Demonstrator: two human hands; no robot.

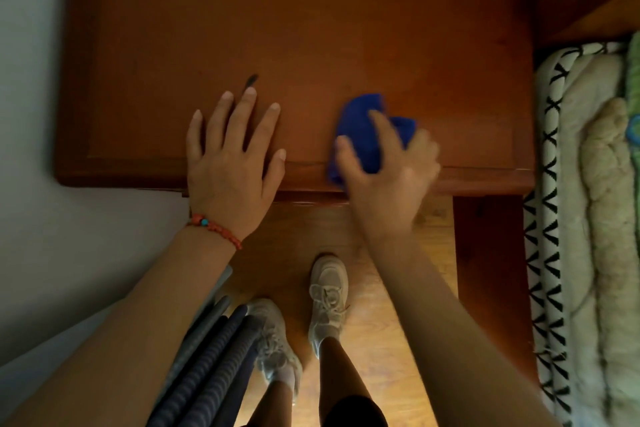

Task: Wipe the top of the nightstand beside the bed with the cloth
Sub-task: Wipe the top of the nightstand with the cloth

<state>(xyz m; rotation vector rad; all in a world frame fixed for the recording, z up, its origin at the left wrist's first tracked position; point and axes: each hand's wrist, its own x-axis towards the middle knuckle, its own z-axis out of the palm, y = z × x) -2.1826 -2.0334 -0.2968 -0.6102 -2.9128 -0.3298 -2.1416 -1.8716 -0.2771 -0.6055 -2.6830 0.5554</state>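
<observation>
Two hands sit at the nightstand's (311, 28) near edge. The right hand (388, 170) has its grip clenched on the bunched blue cloth (363, 135), pressed on the surface's front right. The left hand (232, 152) lies flat, fingers spread. Most of the unwiped-looking top lies ahead and leftward, though blur makes that uncertain.

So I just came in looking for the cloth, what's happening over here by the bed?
A person is standing at the wooden nightstand next to the bed, wiping its top. The right hand grips the blue cloth near the front edge of the top, with part of the cloth hanging over that edge. The left hand rests flat on the top with fingers spread, beside a small dark mark on the wood.
</observation>
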